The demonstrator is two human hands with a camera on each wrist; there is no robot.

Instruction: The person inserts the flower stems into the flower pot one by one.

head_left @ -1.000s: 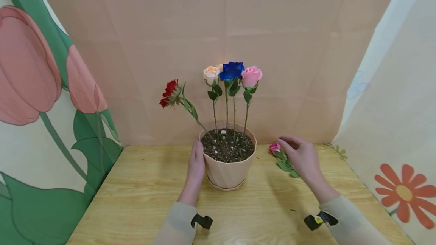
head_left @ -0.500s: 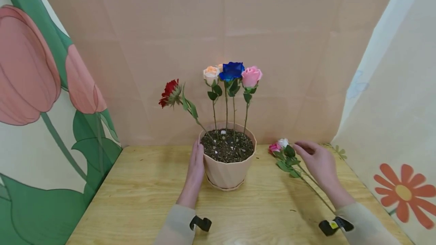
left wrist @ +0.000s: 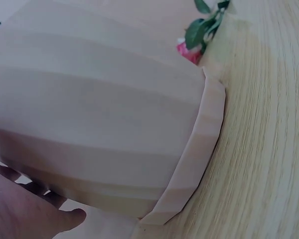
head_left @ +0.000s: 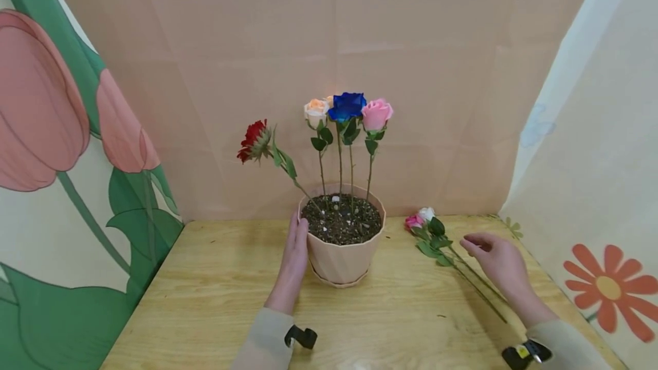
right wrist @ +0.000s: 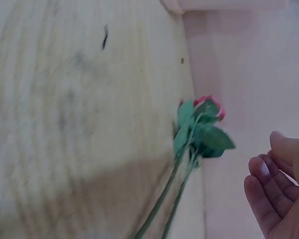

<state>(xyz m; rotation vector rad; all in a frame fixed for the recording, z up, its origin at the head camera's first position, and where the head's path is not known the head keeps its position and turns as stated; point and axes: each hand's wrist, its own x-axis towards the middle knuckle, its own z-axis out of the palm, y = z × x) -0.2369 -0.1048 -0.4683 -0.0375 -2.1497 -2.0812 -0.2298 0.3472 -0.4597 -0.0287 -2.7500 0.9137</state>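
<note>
A pale pink flowerpot (head_left: 340, 261), filled with dark soil (head_left: 354, 227), stands on the table. My left hand (head_left: 294, 253) rests against its left side with fingers extended; the left wrist view shows the pot wall (left wrist: 89, 104) close up. From the soil rise a blue rose (head_left: 347, 107), a pink rose (head_left: 377, 114), a cream rose (head_left: 316, 112) and a red flower (head_left: 254, 141) leaning left. To the right lie a deep pink rose (head_left: 413, 221) and a white rose (head_left: 426, 214). Beside their stems hovers my right hand (head_left: 496, 264), fingers loosely curled, holding nothing.
The light wooden table (head_left: 216, 296) ends at a pinkish backdrop (head_left: 437, 101) just behind the pot. Printed flower sheets, a tulip panel (head_left: 46, 101) and an orange daisy panel (head_left: 609, 287), border the left and right sides. Another peach bloom sits partly hidden behind the blue rose.
My right hand has drawn back to the right and towards me from above the lying flowers, uncovering the white rose and the stems. My left hand stays against the pot.
</note>
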